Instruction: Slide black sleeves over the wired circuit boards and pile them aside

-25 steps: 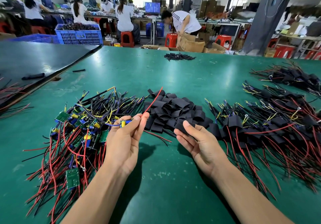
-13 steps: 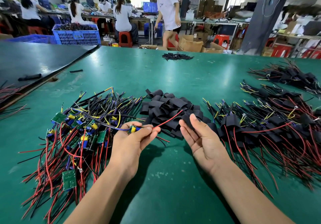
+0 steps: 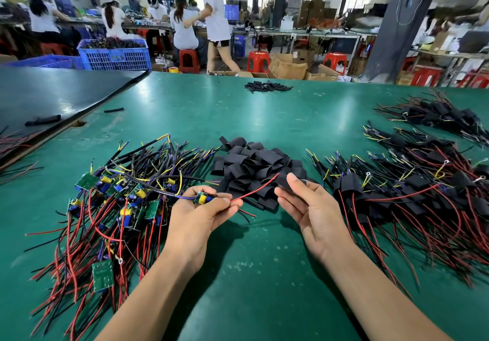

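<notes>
My left hand (image 3: 197, 215) grips a wired circuit board (image 3: 202, 197) by its small green end, and its red lead runs up to the right. My right hand (image 3: 308, 204) pinches one black sleeve (image 3: 284, 182) between thumb and fingers, at the near edge of the heap of loose black sleeves (image 3: 254, 166). The red lead's tip lies close to that sleeve. To the left lies a tangle of bare boards with red, black and yellow wires (image 3: 105, 203). On the right sits the pile of sleeved boards (image 3: 412, 192).
The green table (image 3: 259, 274) carries a second sleeved pile at far right (image 3: 444, 115) and a small bunch of sleeves at the back (image 3: 267, 86). A dark board (image 3: 53, 94) overlaps the left corner. People work and walk beyond the far edge.
My left hand carried the board toward the middle. My right hand, open over the sleeve heap before, now pinches one sleeve and has lifted it toward the red lead. A person behind walked left.
</notes>
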`<action>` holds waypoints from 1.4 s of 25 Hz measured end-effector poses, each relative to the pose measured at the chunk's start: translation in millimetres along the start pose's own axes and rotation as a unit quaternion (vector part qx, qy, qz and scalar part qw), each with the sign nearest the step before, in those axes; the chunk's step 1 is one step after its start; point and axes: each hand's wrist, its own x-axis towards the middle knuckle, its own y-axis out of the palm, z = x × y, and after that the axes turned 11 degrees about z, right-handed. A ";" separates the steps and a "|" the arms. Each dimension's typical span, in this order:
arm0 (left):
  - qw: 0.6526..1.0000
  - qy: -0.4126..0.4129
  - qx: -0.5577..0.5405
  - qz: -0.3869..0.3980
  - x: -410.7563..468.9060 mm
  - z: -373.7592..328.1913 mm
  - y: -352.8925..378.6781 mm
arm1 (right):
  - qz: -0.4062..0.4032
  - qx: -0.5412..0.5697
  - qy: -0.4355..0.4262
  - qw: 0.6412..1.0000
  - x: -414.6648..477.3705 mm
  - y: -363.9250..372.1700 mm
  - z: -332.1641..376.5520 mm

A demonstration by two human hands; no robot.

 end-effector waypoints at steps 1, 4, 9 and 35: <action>1.000 0.002 0.006 0.000 0.3 -0.1 -0.4 | 0.000 -0.008 -0.002 1.000 0.4 -0.9 0.0; 0.999 0.010 0.030 -0.001 -0.4 -0.3 -0.1 | 0.000 -0.024 -0.005 1.000 1.2 -2.7 1.6; 0.999 0.012 0.048 -0.001 -0.9 -0.1 -0.3 | 0.018 -0.069 0.007 0.997 -1.1 -4.0 5.0; 0.987 -0.086 -0.002 0.134 -5.4 3.6 6.8 | 0.142 -0.095 -0.013 0.985 -10.0 8.5 -13.1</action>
